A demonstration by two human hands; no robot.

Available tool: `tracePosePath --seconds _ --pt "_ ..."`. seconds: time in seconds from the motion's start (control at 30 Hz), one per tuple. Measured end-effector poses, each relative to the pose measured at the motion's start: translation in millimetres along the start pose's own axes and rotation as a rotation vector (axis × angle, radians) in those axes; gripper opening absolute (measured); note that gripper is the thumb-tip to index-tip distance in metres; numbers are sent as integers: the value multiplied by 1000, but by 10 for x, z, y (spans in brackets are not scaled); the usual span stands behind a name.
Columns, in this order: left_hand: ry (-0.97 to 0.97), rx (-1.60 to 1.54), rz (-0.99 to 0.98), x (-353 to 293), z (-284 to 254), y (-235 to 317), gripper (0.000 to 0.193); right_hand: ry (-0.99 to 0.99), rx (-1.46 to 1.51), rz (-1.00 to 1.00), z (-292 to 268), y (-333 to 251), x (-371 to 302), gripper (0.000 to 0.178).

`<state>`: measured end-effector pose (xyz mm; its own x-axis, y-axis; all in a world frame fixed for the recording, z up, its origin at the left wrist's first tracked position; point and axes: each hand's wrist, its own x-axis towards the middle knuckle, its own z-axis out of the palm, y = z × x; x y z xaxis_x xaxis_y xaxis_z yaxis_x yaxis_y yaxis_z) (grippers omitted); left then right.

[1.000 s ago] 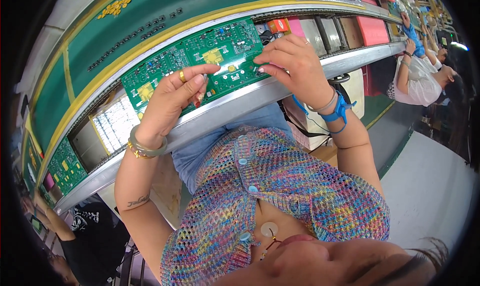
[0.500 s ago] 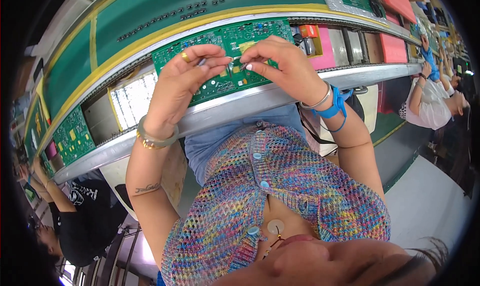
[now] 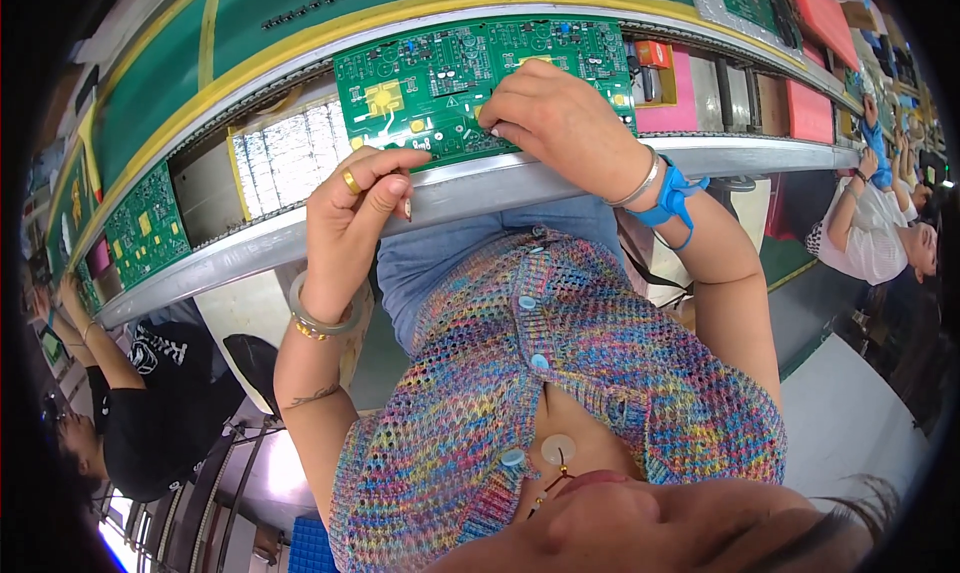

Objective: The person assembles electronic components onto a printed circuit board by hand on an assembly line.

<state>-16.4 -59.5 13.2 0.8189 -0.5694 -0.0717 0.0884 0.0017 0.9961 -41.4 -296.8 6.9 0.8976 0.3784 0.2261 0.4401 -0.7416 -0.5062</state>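
Note:
A green circuit board [image 3: 440, 78] with gold pads and small parts lies across the conveyor rails in front of me. My right hand [image 3: 565, 123] is over its right half, fingertips pinched together at the board's surface near the lower middle. Whatever they hold is hidden by the fingers. My left hand [image 3: 352, 201] is at the board's lower left edge, above the near metal rail [image 3: 460, 191]. Its fingers are curled, thumb against the index finger, and a tiny pale tip shows below them; I cannot make out what it is.
Small black components [image 3: 340, 5] stand in a row on the green bench beyond the far rail. Another circuit board [image 3: 145, 223] sits on the rails at left. An orange box [image 3: 652, 55] is right of my board. A person in black [image 3: 165, 403] works at left, another in white [image 3: 868, 238] at right.
My left hand has drawn back toward me from the board's middle to its near edge, away from my right hand. The right fingertips remain on the board, and the view has shifted slightly.

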Motion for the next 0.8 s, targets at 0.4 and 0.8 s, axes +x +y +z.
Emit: tracePosePath --seconds 0.4,0.8 --pt "144 579 195 37 95 49 23 115 29 -5 -228 -156 -139 18" --pt "-38 1038 342 398 291 108 14 502 34 57 96 -56 -691 16"
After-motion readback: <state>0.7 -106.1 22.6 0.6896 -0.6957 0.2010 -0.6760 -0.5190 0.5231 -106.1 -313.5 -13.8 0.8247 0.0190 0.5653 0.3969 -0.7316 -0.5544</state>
